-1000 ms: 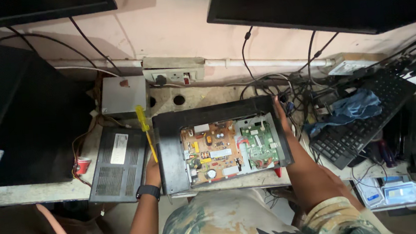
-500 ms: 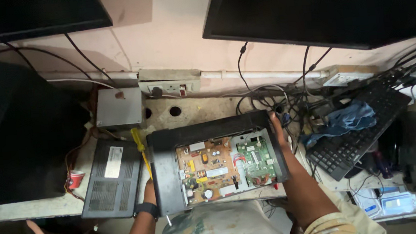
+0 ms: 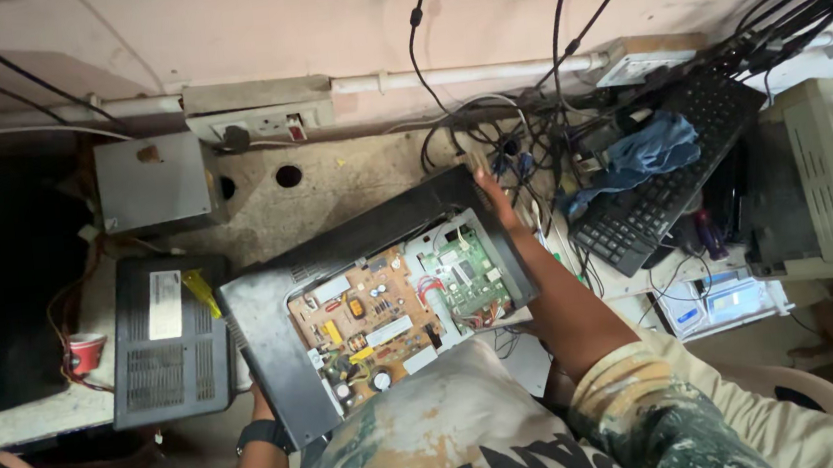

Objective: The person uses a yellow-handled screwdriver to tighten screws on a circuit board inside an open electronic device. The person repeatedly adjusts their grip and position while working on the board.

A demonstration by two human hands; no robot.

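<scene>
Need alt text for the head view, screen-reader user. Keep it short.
Seen from above, a person holds an opened black device casing with its circuit boards exposed, right hand on its far edge, left hand mostly hidden beneath its near corner. Around it on a cluttered workbench are a black vented box, a grey metal box, a black keyboard under a blue cloth, and tangled cables.

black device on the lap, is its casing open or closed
Open: the black device has no cover, and its brown circuit board and green circuit board lie bare.

Pale plastered wall [image 3: 218, 30] with a horizontal white conduit pipe [image 3: 463, 74] and a socket strip [image 3: 261, 125]. Below, a worn concrete table [image 3: 352, 184] with two round holes, dimly lit.
</scene>
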